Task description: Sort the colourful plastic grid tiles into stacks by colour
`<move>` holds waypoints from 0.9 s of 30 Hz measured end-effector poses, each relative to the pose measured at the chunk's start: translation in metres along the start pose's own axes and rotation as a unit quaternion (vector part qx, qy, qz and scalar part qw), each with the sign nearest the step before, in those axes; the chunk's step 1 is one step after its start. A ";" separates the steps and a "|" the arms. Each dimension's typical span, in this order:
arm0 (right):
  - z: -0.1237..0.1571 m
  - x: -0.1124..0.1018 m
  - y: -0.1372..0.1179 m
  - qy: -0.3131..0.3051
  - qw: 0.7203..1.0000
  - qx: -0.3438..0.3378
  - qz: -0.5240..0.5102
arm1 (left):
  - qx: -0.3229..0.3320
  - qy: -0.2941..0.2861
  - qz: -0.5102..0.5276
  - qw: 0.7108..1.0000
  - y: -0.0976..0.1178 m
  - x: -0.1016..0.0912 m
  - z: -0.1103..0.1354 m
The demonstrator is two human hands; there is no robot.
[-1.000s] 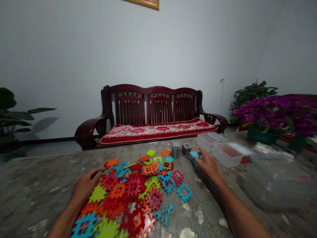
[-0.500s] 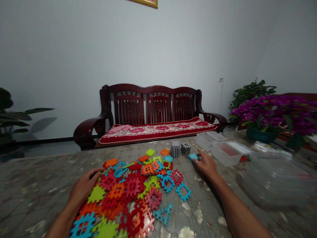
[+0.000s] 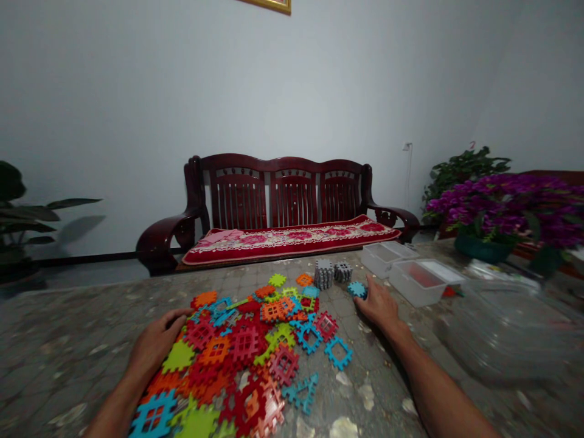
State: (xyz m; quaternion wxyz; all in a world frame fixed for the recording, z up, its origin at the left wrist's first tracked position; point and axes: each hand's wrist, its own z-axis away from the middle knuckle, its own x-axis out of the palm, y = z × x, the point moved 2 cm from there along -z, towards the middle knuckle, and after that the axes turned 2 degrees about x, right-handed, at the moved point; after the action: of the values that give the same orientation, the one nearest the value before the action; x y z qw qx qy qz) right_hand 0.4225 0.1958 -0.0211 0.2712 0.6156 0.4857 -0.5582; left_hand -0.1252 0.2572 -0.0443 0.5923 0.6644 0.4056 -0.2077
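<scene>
My right hand [image 3: 379, 306] rests on the table beside a small blue notched plastic piece [image 3: 357, 289]. Its thumb and index finger are apart, close to the piece's right edge; whether they touch it I cannot tell. Just behind that piece stand two stacks of grey notched pieces, a taller stack [image 3: 323, 274] and a lower stack [image 3: 342, 272]. At the left edge of a heap of interlocking plastic pieces [image 3: 244, 344] lies my left hand [image 3: 159, 337], fingers loosely extended and thumb apart, holding nothing. Red, orange, green and blue pieces overlap in the heap, many with window cut-outs.
On the right stand two translucent boxes, one nearer [image 3: 422, 292] and one behind [image 3: 383, 258], plus a large clear plastic container [image 3: 511, 331]. Purple flowers in a green pot [image 3: 483, 246] are farther right. A wooden bench [image 3: 292, 194] stands beyond the table's far edge.
My right hand has drawn back slightly to the right from the small blue piece, which now shows more fully. My left hand and the heap look the same.
</scene>
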 end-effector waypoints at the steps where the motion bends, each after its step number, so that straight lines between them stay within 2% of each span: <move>1: 0.000 0.000 0.000 0.000 1.000 -0.003 0.002 | 0.001 0.002 0.000 1.000 0.001 -0.001 0.000; 5: 0.000 -0.001 0.000 0.005 1.000 -0.007 0.004 | 0.005 0.008 0.003 1.000 0.002 -0.002 0.001; 8: 0.001 -0.004 0.000 0.067 0.997 -0.028 -0.008 | 0.002 0.006 0.001 1.000 0.002 -0.002 0.002; 10: 0.003 -0.005 -0.005 0.125 0.989 -0.075 -0.040 | -0.003 0.006 0.000 1.000 0.001 -0.001 0.002; 12: 0.007 -0.004 -0.017 0.143 0.974 -0.151 -0.086 | -0.006 0.010 0.002 1.000 0.001 -0.001 0.003; 15: 0.015 0.001 -0.044 0.083 0.952 -0.269 -0.121 | -0.012 0.005 -0.003 1.000 0.001 0.000 0.003; 17: 0.020 0.004 -0.062 0.036 0.941 -0.319 -0.103 | -0.015 -0.005 -0.008 1.000 0.000 0.000 0.002; 21: 0.021 0.005 -0.085 -0.010 0.939 -0.342 -0.023 | -0.010 -0.004 -0.006 1.000 -0.003 0.001 0.001; 27: 0.013 0.005 -0.098 -0.032 0.935 -0.351 0.038 | -0.003 0.000 -0.005 1.000 -0.004 0.002 0.000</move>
State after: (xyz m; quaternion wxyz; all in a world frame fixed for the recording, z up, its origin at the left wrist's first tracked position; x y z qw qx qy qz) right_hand 0.3283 0.2236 -0.0081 0.5065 0.4814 0.6177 -0.3608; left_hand -0.1268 0.2574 -0.0483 0.5937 0.6604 0.4093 -0.2093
